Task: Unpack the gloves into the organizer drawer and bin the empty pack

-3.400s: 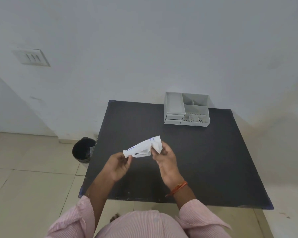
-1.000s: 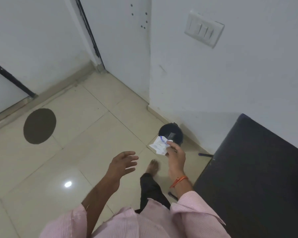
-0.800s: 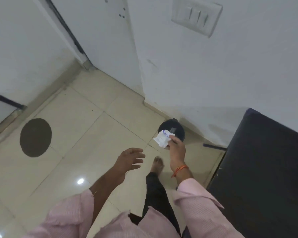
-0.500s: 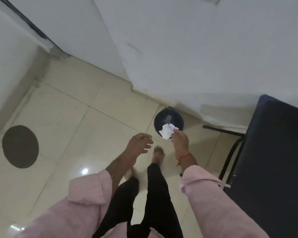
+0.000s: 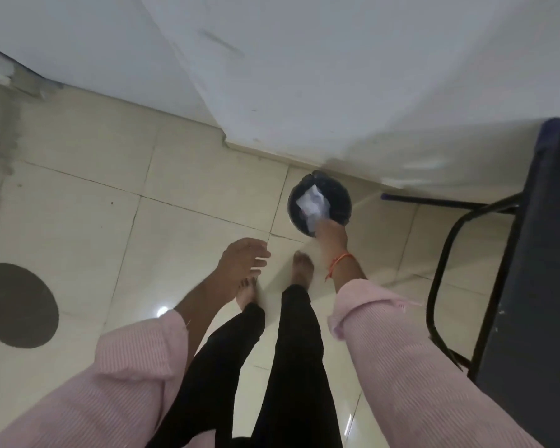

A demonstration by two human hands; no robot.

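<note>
Over the black bin, which stands on the tiled floor by the wall and near the dark desk, the crumpled white pack is held by the right hand; whether the fingers are pinched on it or just letting go cannot be told. The left hand is held empty, its fingers loosely spread

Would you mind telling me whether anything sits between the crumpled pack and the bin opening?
Nothing visible does. The right hand holds the pack directly over the open mouth of the bin, with no lid or other item across it. The left hand hangs empty, off to the side.
</note>
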